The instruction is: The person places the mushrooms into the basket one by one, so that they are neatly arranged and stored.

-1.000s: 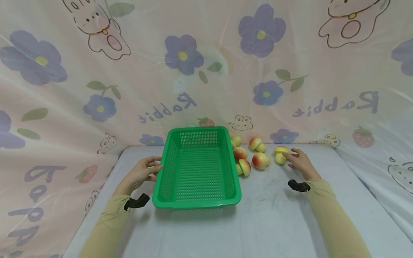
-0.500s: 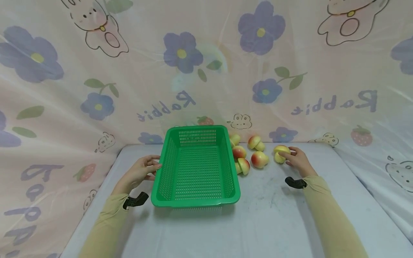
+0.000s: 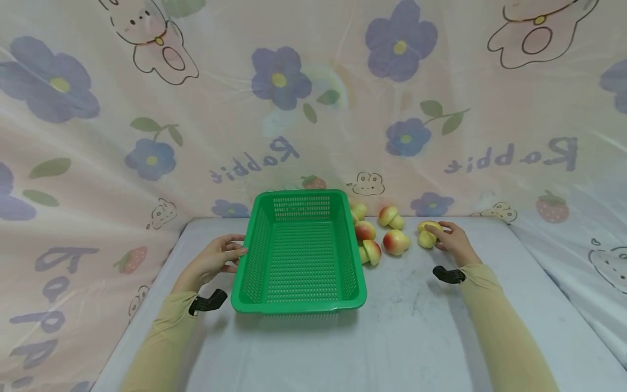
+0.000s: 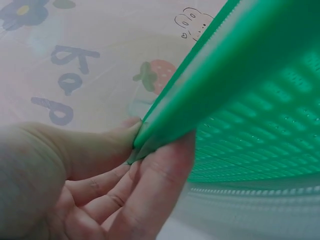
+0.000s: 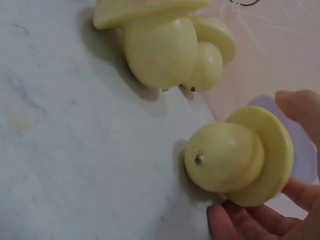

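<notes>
On the left, my left hand [image 3: 213, 260] pinches the rim of a green plastic basket [image 3: 299, 306]. Thumb and fingers meet on that rim in the left wrist view, and the basket [image 4: 240, 85] stretches away to the right. My right hand [image 3: 456, 242] surrounds a yellow toy mushroom [image 3: 427, 239] at the back right of the table. Seen from the right wrist, the mushroom [image 5: 225, 157] shows its rounded stem end, fingers [image 5: 270, 220] lie along the lower side of its cap, and a gap shows between thumb and cap.
Several red-and-yellow toy mushrooms [image 3: 395, 243] lie between the basket and my right hand, some close against the basket's right side. The white-covered table [image 3: 416, 337] ends at the back against a printed cloth [image 3: 333, 130] with rabbits and flowers.
My right hand has shifted slightly left over the yellow toy mushroom, and its thumb now overlaps the cap. My left hand keeps its pinch on the basket rim.
</notes>
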Available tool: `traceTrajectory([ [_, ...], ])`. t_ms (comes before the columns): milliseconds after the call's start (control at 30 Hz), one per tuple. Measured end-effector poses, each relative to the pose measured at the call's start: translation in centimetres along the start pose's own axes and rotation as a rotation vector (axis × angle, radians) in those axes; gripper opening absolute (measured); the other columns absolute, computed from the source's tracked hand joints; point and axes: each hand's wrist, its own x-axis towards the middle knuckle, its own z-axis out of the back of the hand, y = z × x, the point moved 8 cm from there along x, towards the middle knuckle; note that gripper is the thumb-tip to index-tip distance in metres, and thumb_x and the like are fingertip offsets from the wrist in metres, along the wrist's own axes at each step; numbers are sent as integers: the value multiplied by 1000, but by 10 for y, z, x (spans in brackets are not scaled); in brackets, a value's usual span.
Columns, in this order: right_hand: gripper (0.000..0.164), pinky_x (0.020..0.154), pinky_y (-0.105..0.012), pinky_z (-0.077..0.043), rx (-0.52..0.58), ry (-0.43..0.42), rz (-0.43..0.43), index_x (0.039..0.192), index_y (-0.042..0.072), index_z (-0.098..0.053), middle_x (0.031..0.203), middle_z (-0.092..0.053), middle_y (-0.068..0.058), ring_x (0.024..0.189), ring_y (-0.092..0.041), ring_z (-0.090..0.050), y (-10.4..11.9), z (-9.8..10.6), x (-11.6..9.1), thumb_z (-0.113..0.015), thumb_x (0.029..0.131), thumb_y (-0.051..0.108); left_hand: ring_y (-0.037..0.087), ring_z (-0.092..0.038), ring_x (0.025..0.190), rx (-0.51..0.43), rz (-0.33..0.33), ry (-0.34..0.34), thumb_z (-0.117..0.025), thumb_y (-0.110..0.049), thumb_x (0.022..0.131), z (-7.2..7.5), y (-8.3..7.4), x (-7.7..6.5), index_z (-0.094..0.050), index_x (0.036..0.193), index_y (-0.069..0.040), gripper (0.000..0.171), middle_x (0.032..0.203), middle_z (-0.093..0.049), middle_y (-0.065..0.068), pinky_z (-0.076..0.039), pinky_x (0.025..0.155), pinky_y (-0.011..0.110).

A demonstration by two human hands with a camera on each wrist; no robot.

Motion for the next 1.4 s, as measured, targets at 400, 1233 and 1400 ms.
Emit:
traceTrajectory([
  [400, 85, 86, -29, -52, 22, -52, 1, 149, -6, -18, 139, -32, -32, 112, -30, -50, -3, 4, 1, -55, 94, 47, 15, -57, 70, -11, 29, 3, -62, -16, 95, -2, -1, 0, -36, 142, -1, 56, 99, -57, 11, -57, 60, 30],
  [1233, 83, 101, -39, -42, 143, 52, 88, 152, 4, -21, 143, -32, -27, 93, 2, -52, 10, 2, -12, -60, 92, 45, 15, -58, 69, -13, 35, 33, -61, -13, 96, -3, -7, 0, -35, 141, 1, 55, 97, -58, 11, -58, 63, 31],
  [1400, 83, 100, -32, -43, 180, 94, 114, 152, 2, -19, 145, -29, -26, 98, 1, -51, 27, -4, -16, -62, 92, 42, 15, -58, 70, -8, 43, 28, -62, -14, 95, -1, -5, 0, -34, 141, 1, 55, 97, -58, 11, -58, 63, 31],
])
